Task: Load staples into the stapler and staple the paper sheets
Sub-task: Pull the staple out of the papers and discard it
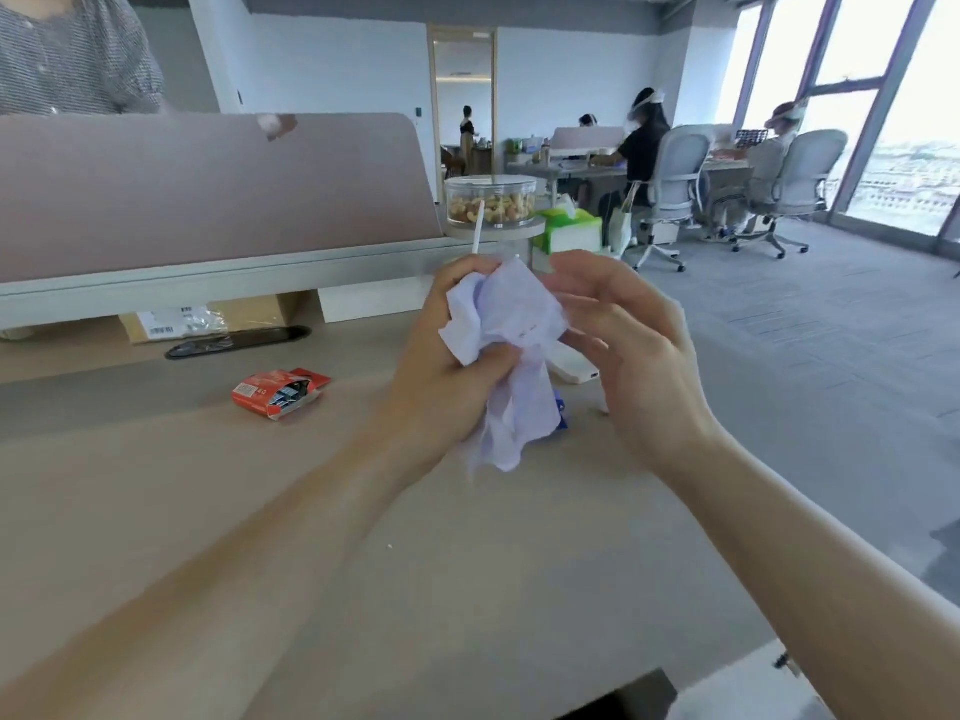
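Paper-handling step. The left hand (pixel 447 350) grips the crumpled paper sheets (pixel 511 324) in curled fingers above the table (pixel 260 511). The right hand (pixel 639 366) hovers just beside them, fingers loosely spread, holding nothing. Stapling probably calls first for flattening and squaring the sheets. A blue object (pixel 561 415), perhaps the stapler, shows below the fingers, mostly hidden by paper. The opened red staple box (pixel 278 394) lies well left of the fingers, and a nut jar (pixel 491 202) stands beyond them.

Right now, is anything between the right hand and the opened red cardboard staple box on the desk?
Yes. The left hand, gripping the crumpled white paper sheets, sits between the open right hand and the red cardboard staple box. The beige desk around the box shows nothing else in the path.
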{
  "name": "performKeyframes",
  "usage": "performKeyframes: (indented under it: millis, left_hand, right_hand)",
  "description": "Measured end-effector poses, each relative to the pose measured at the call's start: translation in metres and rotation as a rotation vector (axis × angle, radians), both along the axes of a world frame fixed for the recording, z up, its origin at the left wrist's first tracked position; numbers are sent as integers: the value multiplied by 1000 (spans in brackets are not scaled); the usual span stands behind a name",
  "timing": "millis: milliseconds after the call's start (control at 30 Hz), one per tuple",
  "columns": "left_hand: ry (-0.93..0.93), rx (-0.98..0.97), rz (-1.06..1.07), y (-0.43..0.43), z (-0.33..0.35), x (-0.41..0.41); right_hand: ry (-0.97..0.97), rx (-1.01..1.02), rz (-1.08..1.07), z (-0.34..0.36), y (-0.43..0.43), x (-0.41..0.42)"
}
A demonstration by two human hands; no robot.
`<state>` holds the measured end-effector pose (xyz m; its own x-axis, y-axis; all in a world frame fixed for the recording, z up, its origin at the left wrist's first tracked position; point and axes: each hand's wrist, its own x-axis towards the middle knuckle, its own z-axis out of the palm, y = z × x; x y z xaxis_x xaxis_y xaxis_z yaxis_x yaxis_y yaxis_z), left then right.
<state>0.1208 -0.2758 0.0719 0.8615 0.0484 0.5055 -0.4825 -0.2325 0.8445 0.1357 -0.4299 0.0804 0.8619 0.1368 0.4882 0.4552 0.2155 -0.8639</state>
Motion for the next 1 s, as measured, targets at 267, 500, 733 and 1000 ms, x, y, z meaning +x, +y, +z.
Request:
performKeyframes:
  millis: [267,500,733,1000]
  left_hand:
    - [-361,94,-123,-115,1,-10]
    - [-463,350,-426,-214,-17,-17]
    - [-251,511,-845,-294,-47,-46]
    - [190,147,-1204,-353,-99,-71]
  right_hand:
    - [471,57,358,-6,-92,-63]
    - [502,156,-24,-22,-191,-103]
    - [380,91,-392,-49,-275,-161]
    - [330,-126,-634,-105,-334,-209]
